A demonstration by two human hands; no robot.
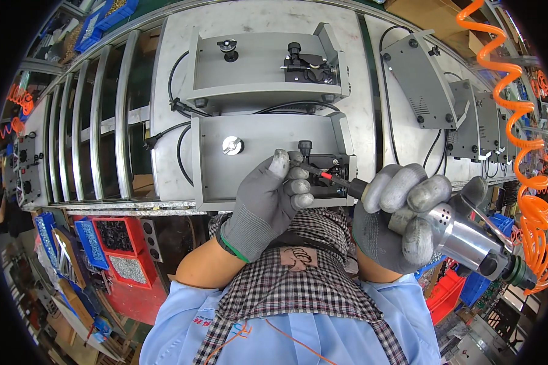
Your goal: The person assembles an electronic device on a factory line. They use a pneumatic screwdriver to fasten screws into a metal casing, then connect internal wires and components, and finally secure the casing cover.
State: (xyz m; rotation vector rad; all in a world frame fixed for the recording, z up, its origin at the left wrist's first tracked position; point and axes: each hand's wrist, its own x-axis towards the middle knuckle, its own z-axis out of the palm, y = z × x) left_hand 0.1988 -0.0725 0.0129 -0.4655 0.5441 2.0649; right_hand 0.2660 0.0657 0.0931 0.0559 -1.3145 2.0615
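My right hand [402, 210] is wrapped round a silver air screwdriver [466, 237], its bit pointing left. The slim dark bit [333, 178] has a red band and reaches toward my left hand [262, 198]. My left thumb and forefinger are pinched together at the bit's tip; whatever is between them is too small to tell. Both hands wear grey gloves with worn, pale fingertips. Beneath them lies an open grey metal housing [268, 132], with a round silver knob [232, 145] and a black mechanism [329, 164] partly hidden by my left fingers and the bit.
A second open grey housing [256, 76] lies beyond, with black cables [179, 103] beside it. More grey housings [420, 79] stand at the right. An orange coiled air hose [514, 109] hangs there. Metal rollers [97, 121] lie left; red part bins [128, 271] sit below them.
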